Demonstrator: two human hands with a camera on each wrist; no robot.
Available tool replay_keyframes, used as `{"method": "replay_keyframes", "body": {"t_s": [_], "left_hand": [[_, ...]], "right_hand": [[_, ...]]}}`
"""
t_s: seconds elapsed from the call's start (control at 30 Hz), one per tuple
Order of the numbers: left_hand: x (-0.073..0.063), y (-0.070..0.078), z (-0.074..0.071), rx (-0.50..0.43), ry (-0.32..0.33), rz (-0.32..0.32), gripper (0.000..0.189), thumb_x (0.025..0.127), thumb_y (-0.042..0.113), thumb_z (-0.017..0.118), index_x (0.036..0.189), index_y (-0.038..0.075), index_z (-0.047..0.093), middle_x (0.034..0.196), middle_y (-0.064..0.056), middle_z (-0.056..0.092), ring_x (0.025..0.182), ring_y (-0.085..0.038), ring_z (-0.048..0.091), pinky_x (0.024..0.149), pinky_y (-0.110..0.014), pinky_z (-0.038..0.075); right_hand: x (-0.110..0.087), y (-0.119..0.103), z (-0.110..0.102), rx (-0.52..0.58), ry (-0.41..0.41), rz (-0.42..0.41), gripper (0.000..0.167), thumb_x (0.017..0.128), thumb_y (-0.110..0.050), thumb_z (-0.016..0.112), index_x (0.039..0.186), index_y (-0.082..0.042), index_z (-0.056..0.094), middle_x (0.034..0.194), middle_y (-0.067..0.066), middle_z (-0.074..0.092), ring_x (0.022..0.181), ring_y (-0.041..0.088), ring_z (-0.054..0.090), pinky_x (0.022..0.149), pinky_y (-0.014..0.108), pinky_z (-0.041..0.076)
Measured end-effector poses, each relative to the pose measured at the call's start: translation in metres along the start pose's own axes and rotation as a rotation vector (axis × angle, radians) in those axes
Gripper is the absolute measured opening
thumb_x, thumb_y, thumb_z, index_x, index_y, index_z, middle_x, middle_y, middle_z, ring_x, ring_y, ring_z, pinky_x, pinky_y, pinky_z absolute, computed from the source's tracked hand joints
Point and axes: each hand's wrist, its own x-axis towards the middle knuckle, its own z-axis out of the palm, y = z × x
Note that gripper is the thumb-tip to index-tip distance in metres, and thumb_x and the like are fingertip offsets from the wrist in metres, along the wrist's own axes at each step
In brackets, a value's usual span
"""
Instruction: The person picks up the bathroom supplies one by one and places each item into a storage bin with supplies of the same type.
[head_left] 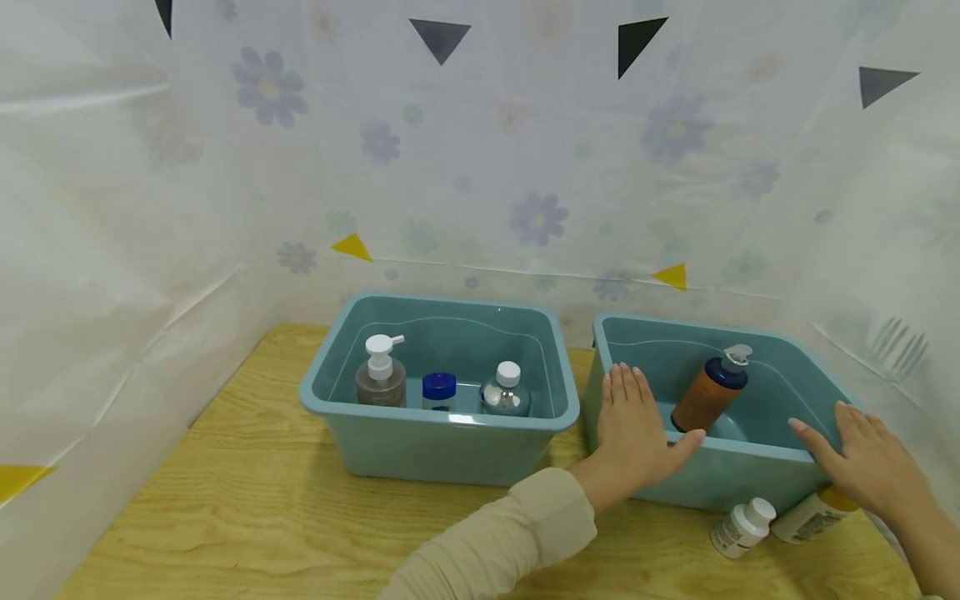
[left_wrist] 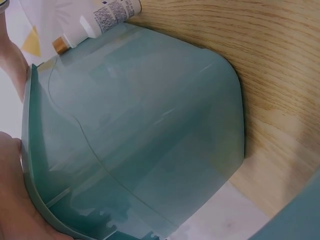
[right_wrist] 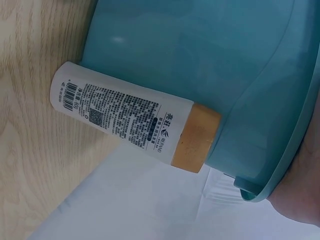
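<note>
While the left hand (head_left: 633,429) and right hand (head_left: 877,458) rest straight-fingered, unclenched, on one teal tub (head_left: 727,475), I judge the step as positioning it; next calls for even, two-sided pressure. Tub: smooth plastic, rounded corners, on wood-grained table (head_left: 247,500), beside a matching tub (head_left: 442,446). Inside: cylindrical amber pump bottle (head_left: 708,396), leaning.

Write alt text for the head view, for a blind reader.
A person's left hand and right hand touch opposite sides of a teal bin holding a brown pump bottle. A white bottle and a yellow-capped bottle are in front; the second bin, to the left, holds three containers.
</note>
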Motion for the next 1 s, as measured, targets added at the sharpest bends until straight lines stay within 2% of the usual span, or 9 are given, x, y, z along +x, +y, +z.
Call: {"method": "replay_keyframes", "body": {"t_s": [0.23,0.43,0.6,0.73,0.9,1.0], "left_hand": [[0.003,0.002,-0.003,0.02,-0.061,-0.012,0.094,0.082,0.079,0.012,0.15,0.015,0.008,0.157,-0.003,0.007,0.145,-0.017,0.005,0.117,-0.029,0.012],[0.01,-0.001,-0.008,0.016,-0.108,-0.001,0.099,0.079,0.082,0.014,0.151,0.015,0.004,0.158,-0.005,0.002,0.146,-0.02,0.0,0.118,-0.03,0.009],[0.016,-0.005,-0.008,-0.022,-0.077,0.042,0.105,0.075,0.085,0.018,0.15,0.013,0.004,0.158,-0.006,0.002,0.146,-0.021,0.001,0.118,-0.031,0.008],[0.019,-0.004,-0.009,-0.055,-0.051,0.074,0.106,0.075,0.086,0.02,0.15,0.013,0.004,0.158,-0.006,0.002,0.146,-0.021,0.002,0.118,-0.031,0.009],[0.023,0.0,-0.01,-0.055,-0.069,0.051,0.107,0.073,0.087,0.02,0.151,0.014,0.004,0.158,-0.006,0.001,0.146,-0.021,0.001,0.118,-0.031,0.009],[0.024,0.0,-0.011,-0.059,-0.074,0.047,0.109,0.072,0.088,0.02,0.15,0.014,0.004,0.158,-0.007,0.001,0.146,-0.022,0.001,0.118,-0.033,0.01]], "right_hand": [[0.0,0.0,-0.001,0.004,-0.012,-0.005,0.085,0.099,-0.045,0.033,0.132,0.03,0.009,0.129,0.053,0.017,0.118,0.066,0.016,0.098,0.071,0.011],[0.001,0.003,0.002,0.016,0.032,-0.03,0.082,0.098,-0.042,0.036,0.134,0.028,0.01,0.13,0.052,0.018,0.118,0.065,0.018,0.101,0.069,0.008],[-0.001,0.005,0.005,0.038,0.058,-0.046,0.081,0.098,-0.039,0.038,0.135,0.026,0.009,0.132,0.051,0.017,0.121,0.065,0.015,0.105,0.067,0.003],[-0.002,0.001,0.004,0.042,0.075,-0.047,0.081,0.098,-0.039,0.04,0.134,0.027,0.011,0.132,0.051,0.018,0.121,0.065,0.015,0.104,0.068,0.005],[-0.004,-0.008,0.0,0.017,0.124,-0.061,0.078,0.097,-0.038,0.042,0.133,0.027,0.017,0.129,0.05,0.025,0.117,0.064,0.023,0.1,0.07,0.013],[-0.006,-0.014,-0.003,0.009,0.146,-0.072,0.077,0.097,-0.037,0.043,0.134,0.026,0.018,0.13,0.049,0.027,0.117,0.063,0.025,0.101,0.069,0.014]]}}
